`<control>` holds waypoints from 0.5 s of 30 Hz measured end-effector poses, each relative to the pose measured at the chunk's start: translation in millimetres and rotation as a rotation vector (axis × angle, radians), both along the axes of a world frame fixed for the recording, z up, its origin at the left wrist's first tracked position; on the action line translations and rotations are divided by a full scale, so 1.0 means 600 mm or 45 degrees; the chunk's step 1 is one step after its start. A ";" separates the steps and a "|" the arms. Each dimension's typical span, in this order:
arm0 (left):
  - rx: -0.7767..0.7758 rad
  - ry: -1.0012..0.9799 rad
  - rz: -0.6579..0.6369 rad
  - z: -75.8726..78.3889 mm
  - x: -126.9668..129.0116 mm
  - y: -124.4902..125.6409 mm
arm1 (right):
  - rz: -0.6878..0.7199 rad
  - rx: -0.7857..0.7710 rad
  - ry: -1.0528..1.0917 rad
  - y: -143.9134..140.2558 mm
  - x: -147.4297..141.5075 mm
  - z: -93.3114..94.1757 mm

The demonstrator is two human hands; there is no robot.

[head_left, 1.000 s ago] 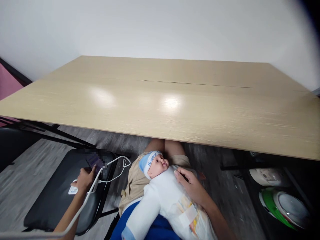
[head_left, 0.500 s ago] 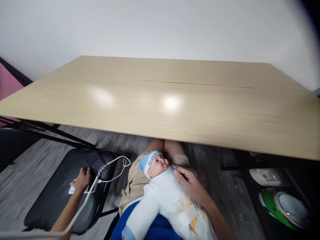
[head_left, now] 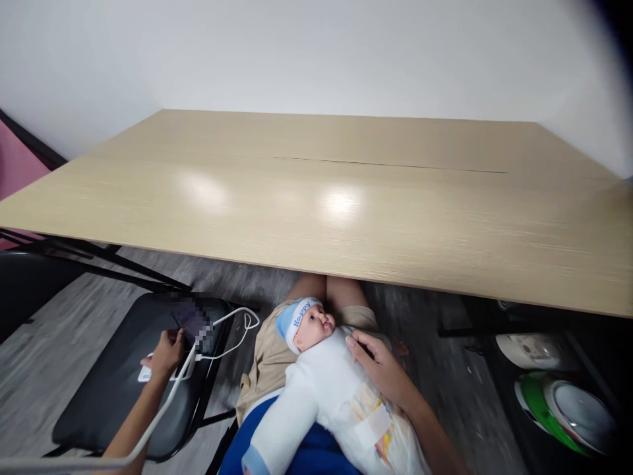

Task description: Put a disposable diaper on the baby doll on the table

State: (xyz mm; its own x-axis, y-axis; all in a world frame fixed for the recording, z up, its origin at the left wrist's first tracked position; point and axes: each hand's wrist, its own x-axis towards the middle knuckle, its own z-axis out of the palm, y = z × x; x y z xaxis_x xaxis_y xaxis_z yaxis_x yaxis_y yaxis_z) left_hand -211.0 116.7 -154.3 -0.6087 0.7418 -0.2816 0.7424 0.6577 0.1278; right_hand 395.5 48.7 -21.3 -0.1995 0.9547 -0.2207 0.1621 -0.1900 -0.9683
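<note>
A baby doll [head_left: 326, 382] in a white top, a patterned diaper and a blue-and-white cap [head_left: 297, 322] lies on its back across my lap. My right hand [head_left: 380, 369] rests on its chest and side with curled fingers, which partly hide the far arm. To the left, a phone [head_left: 190, 323], its screen blurred out, is tilted above a black chair seat. My left hand [head_left: 168, 353] pinches its near edge. White cables [head_left: 244, 323] run beside it. Under my left hand a white flat object [head_left: 144, 375] lies on the seat, mostly covered.
A long light wooden table [head_left: 316, 211] spans the view before me, against a white wall [head_left: 316, 53]. The black padded chair [head_left: 99, 402] stands at my left. Below the table on the right are a green-rimmed item with a clear lid [head_left: 578, 409] and a pale container [head_left: 529, 349].
The view has shifted very slightly. Both hands keep their places, and the doll lies as before.
</note>
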 end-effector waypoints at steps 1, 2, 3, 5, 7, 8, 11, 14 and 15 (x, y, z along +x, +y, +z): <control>0.004 -0.007 0.019 0.000 0.001 0.000 | -0.003 -0.002 0.004 0.000 0.000 0.000; 0.010 -0.019 0.043 0.000 0.001 0.000 | -0.003 -0.006 0.005 -0.001 0.000 0.000; 0.017 -0.032 0.064 0.000 0.002 0.000 | -0.002 -0.009 0.005 -0.001 0.000 0.001; 0.031 -0.050 0.079 0.001 0.004 0.000 | 0.001 -0.013 -0.001 -0.001 0.000 0.001; 0.046 -0.061 0.085 0.001 0.005 -0.001 | 0.006 -0.017 -0.010 -0.001 -0.001 0.002; 0.054 -0.065 0.088 0.001 0.006 -0.002 | 0.006 -0.021 -0.012 -0.001 -0.001 0.003; 0.071 -0.075 0.090 0.000 0.006 -0.006 | 0.009 -0.029 -0.014 -0.001 -0.001 0.003; 0.082 -0.088 0.081 -0.003 0.005 -0.011 | 0.014 -0.029 -0.011 -0.002 -0.001 0.002; 0.086 -0.091 0.074 -0.004 0.004 -0.013 | 0.013 -0.029 -0.009 -0.002 -0.001 0.002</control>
State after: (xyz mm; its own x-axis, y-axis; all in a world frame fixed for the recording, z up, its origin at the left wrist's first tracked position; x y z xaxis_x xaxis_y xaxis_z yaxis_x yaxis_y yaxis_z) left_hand -208.6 108.8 -156.9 -0.6317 0.7243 -0.2762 0.6904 0.6877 0.2243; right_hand 395.2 47.7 -20.0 -0.2074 0.9474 -0.2436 0.1711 -0.2100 -0.9626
